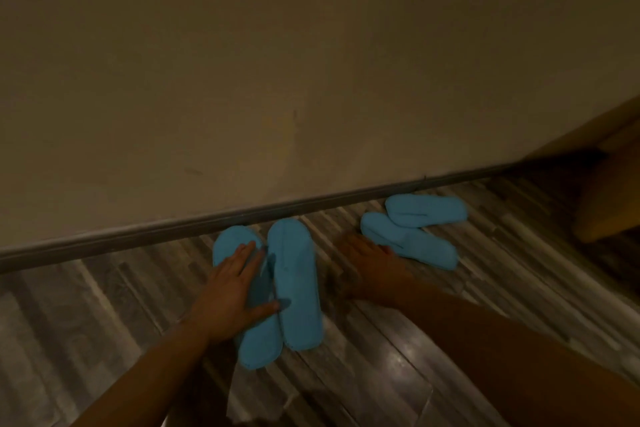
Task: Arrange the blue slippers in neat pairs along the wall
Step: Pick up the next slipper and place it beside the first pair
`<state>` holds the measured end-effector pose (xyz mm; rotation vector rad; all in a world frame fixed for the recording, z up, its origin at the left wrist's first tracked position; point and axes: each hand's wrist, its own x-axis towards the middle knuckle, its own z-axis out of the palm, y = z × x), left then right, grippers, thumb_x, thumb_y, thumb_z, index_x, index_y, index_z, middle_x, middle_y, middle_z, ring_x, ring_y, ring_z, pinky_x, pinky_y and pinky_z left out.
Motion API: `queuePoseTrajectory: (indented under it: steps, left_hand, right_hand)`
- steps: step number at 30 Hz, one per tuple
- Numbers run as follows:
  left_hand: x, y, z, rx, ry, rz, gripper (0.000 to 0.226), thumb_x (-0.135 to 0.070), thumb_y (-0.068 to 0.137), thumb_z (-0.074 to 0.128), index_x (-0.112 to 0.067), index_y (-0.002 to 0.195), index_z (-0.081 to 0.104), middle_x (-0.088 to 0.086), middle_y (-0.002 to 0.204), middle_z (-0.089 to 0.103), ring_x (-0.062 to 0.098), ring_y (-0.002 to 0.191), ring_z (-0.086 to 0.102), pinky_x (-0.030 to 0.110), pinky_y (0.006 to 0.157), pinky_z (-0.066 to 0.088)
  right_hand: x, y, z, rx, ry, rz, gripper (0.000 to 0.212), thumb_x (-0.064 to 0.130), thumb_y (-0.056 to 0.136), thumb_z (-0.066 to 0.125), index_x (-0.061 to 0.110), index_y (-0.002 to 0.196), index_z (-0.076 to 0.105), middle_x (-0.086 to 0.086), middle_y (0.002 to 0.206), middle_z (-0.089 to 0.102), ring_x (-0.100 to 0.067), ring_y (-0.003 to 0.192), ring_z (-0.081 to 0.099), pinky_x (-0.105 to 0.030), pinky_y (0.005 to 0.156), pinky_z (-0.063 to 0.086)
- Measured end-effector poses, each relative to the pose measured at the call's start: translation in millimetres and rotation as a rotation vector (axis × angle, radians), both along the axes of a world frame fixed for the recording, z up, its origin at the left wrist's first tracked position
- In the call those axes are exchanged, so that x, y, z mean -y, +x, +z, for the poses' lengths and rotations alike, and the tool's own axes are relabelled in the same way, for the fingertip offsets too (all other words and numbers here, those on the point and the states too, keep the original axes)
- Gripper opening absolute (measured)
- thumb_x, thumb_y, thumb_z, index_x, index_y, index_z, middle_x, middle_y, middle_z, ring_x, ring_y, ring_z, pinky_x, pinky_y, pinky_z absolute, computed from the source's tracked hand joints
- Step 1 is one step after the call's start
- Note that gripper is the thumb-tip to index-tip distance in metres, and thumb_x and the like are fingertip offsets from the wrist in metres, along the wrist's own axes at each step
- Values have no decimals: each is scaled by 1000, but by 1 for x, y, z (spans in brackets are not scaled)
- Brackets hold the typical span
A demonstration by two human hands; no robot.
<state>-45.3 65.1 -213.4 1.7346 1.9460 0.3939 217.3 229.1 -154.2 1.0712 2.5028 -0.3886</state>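
Dim beige wall (277,62), dark baseboard (173,230), grey wood-plank floor (86,315), orange-brown furniture (609,198) at right

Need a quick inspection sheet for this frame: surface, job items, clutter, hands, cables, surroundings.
Surface: grey wood-look floor, dim light.
Job's things: left pair side by side, toes at the baseboard; right pair askew, far slipper overlapping the near one.
Clutter: nothing seen.
Grippers: left hand flat and open on the left pair's left slipper; right hand blurred, on the floor beside the right pair.
Cables: nothing seen.
Surroundings: beige wall, grey baseboard, wooden furniture at right.
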Motion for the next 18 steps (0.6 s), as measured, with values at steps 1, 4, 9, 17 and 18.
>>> queuePoseTrajectory:
  steps: [1, 4, 9, 17, 18]
  left_hand:
    - [-11, 3, 12, 20, 15, 2, 115, -96, 67, 27, -24, 155, 12, 6, 165, 9, 25, 151, 12, 43, 121, 16]
    - [-45, 19, 51, 128, 47, 10, 120, -97, 65, 18, -16, 153, 26, 10, 161, 24, 27, 146, 27, 42, 119, 24]
    - [-102, 63, 92, 164, 128, -10, 116, -94, 65, 24, -12, 145, 43, 12, 148, 47, 26, 134, 46, 32, 111, 33]
    - [-170, 126, 65, 75, -63, 64, 85, -70, 82, 50, -8, 140, 47, 17, 141, 53, 33, 128, 51, 41, 106, 43]
    - [-179, 137, 57, 64, -87, 81, 78, -64, 85, 55, -7, 138, 49, 18, 139, 54, 33, 127, 52, 41, 105, 43]
  right_hand:
    - [-12, 9, 19, 10, 23, -30, 102, 65, 84, 63, 27, 159, 5, 1, 168, 3, -22, 153, 9, -48, 119, 14]
    - [-40, 44, 74, 56, 71, -108, 105, 66, 82, 65, 28, 159, 5, 1, 168, 7, -20, 153, 12, -47, 119, 16]
    - [-72, 107, 107, 40, 153, -217, 102, 70, 81, 62, 26, 158, 13, -1, 166, 18, -21, 150, 22, -48, 120, 21]
    - [-127, 194, 45, -19, 76, -334, 96, 70, 81, 62, 23, 156, 26, -5, 161, 33, -25, 143, 38, -42, 114, 34]
    - [-134, 203, 36, -51, 53, -356, 94, 68, 80, 65, 22, 154, 30, -6, 158, 38, -26, 140, 42, -42, 111, 38]
